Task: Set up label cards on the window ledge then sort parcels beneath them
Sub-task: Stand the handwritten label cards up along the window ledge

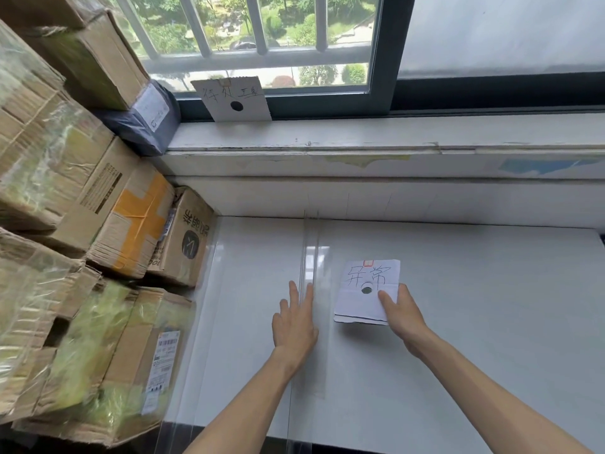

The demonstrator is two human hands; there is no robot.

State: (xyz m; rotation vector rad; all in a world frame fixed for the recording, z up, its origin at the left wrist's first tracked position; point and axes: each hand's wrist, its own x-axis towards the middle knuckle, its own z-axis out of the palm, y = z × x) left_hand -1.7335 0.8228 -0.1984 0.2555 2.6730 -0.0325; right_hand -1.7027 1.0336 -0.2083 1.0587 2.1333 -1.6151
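Two label cards in view, both white cardboard rectangles w/ black handwritten characters and a round punched hole.

Item 1: white label card on ledge (233, 99). Stands propped against the dark window frame (381, 93), left part of the white painted window ledge (327, 131), leaning back slightly. Appears placed.

Item 2: white label card in hand (366, 290). Near centre of the pale glossy table (474, 306), right of a clear plastic strip (311, 257) running front to back. Cannot tell whether it lies flat or is lifted just off the surface. Right hand (401, 314) holds its lower right corner, thumb on top near the hole; other fingers hidden under or behind the card, so the pinch is judged, not fully seen.

Left hand (294, 322): flat, fingers straight and close together, resting on or just over the table at the strip. Holds nothing.

Handling, judged: card is light, fairly stiff, a crease across the middle, so may flex there. Corner grip adequate; better to hold at side edges when standing it up, base set on ledge, top leant on frame. Could slip on smooth paint.

Other stock: stacked brown cardboard parcels (124, 221), left, some tape-wrapped; grey plastic mailer bag (144, 122) at ledge's left end. Sorting not yet begun beneath the cards.
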